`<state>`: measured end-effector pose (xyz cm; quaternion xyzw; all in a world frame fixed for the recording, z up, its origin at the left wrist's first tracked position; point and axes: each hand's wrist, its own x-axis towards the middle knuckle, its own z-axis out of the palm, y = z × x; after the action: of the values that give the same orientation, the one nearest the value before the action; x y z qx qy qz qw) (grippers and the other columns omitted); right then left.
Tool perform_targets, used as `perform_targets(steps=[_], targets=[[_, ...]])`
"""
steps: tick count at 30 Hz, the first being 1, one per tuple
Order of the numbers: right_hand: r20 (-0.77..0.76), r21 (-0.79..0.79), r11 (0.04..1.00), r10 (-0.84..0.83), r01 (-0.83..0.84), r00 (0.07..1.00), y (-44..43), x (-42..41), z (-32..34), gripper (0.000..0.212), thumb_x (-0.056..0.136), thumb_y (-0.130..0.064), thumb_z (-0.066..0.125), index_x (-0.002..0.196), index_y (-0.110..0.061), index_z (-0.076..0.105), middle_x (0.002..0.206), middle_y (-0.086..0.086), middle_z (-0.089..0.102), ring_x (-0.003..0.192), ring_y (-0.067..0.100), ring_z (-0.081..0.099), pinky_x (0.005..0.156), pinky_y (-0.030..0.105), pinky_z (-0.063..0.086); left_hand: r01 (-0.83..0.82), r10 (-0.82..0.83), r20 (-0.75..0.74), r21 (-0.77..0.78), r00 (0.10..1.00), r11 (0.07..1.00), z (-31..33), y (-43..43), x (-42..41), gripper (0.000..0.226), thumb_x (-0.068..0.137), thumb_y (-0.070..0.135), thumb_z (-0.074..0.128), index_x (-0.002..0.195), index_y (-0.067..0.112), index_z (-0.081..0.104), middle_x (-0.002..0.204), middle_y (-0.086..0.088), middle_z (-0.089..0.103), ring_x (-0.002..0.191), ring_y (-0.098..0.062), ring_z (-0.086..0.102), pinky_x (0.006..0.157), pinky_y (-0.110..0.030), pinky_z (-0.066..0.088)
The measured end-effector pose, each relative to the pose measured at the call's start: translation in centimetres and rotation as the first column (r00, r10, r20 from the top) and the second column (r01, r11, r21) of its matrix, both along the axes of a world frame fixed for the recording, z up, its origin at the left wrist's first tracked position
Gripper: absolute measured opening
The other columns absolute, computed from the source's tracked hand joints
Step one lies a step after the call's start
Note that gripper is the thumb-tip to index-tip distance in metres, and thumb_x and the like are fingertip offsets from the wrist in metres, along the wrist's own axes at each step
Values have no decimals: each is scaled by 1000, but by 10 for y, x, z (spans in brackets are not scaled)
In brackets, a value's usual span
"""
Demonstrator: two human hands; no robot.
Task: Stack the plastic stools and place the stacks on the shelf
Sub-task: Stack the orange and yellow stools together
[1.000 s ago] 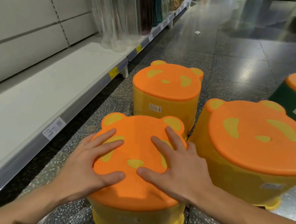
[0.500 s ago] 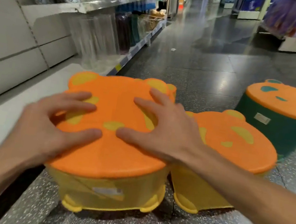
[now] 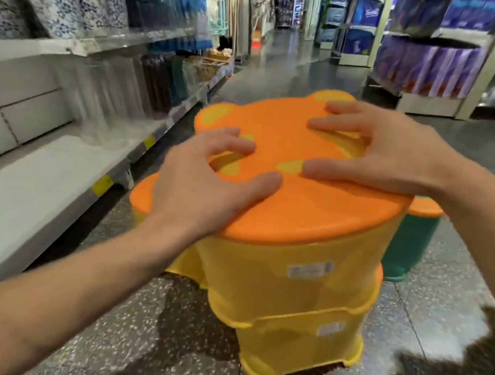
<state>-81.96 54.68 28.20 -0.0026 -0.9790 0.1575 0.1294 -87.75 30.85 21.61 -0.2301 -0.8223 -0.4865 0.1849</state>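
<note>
A yellow stool with an orange bear-face top (image 3: 306,216) is held from above in both hands, tilted slightly. My left hand (image 3: 207,187) presses its near left side, fingers curled into the face recesses. My right hand (image 3: 374,155) grips its far right side. Its body sits over a second yellow stool (image 3: 304,352) standing on the floor, and the two look nested. Behind my left hand, the orange top of a third yellow stool (image 3: 141,195) shows. The white bottom shelf (image 3: 11,198) runs along the left.
A green stool with an orange top (image 3: 409,245) stands on the floor behind the stack at right. Clear containers (image 3: 107,100) and dark bottles (image 3: 162,83) fill the far end of the bottom shelf. The speckled aisle floor (image 3: 180,355) stretches ahead between shelving units.
Both hands lifted the near stool off the floor and carried it right, over the stool that stood to its right. The view has tilted upward.
</note>
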Motion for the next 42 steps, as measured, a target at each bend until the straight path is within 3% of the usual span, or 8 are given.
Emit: perform_targets(steps=[6,20,25,29,32,36,39,42], targets=[[115,-105,994,-1,13,993,52,-10,-52,87,57,-89,66,137,-56,54,161,-24,31,147,10,33,114,33,23,-16,25,80,-105,997,994,-46,57,-10,68,48,82,69,105,45,74,138,28,61,131,-8,56,108,-42,47],[272,-145,985,-50,92,961,79,-29,-168,89,48,-106,44,132,-78,37,156,-44,19,148,13,33,114,55,31,52,25,219,-341,975,939,-140,82,-19,69,62,83,65,121,47,67,146,34,47,144,-19,39,120,-45,33],[267,-89,976,-169,199,949,71,-5,-181,86,54,-104,40,135,-76,34,157,-44,15,142,18,40,108,52,38,165,-72,249,-375,966,912,-151,78,-27,66,64,83,68,123,53,63,145,42,43,147,-18,30,107,-43,40],[197,132,941,-334,313,922,58,16,-189,90,64,-99,29,144,-58,40,164,-14,27,141,31,36,104,52,44,367,-278,286,-327,917,871,-153,64,-43,70,63,78,68,128,50,65,149,39,44,146,-12,34,121,-42,30],[-46,106,948,-297,300,954,33,6,-179,77,72,-74,48,132,-28,62,150,13,46,129,45,43,99,57,45,509,-438,288,-253,851,823,-154,25,-70,63,77,59,76,135,35,67,153,26,50,142,5,41,122,-33,31],[-116,-58,998,-12,6,993,-39,-58,-151,54,82,-55,55,125,-24,64,123,0,63,109,28,62,91,43,50,286,-299,45,-453,953,844,-157,-36,-131,51,92,64,57,134,36,66,150,19,54,139,-4,47,117,-44,37],[17,128,988,80,-82,997,-96,-132,-155,54,93,-59,43,135,-27,53,130,0,60,116,32,63,89,45,49,75,-149,-94,-540,984,838,-163,-71,-185,47,99,60,46,133,33,66,152,8,54,137,-23,50,113,-54,38],[240,161,987,-25,-15,971,-129,-204,-178,61,100,-59,36,148,-21,40,151,9,42,131,41,52,98,51,43,-106,33,-128,-619,991,778,-162,-96,-236,56,98,61,38,137,31,63,157,-3,48,139,-38,43,110,-57,38]])
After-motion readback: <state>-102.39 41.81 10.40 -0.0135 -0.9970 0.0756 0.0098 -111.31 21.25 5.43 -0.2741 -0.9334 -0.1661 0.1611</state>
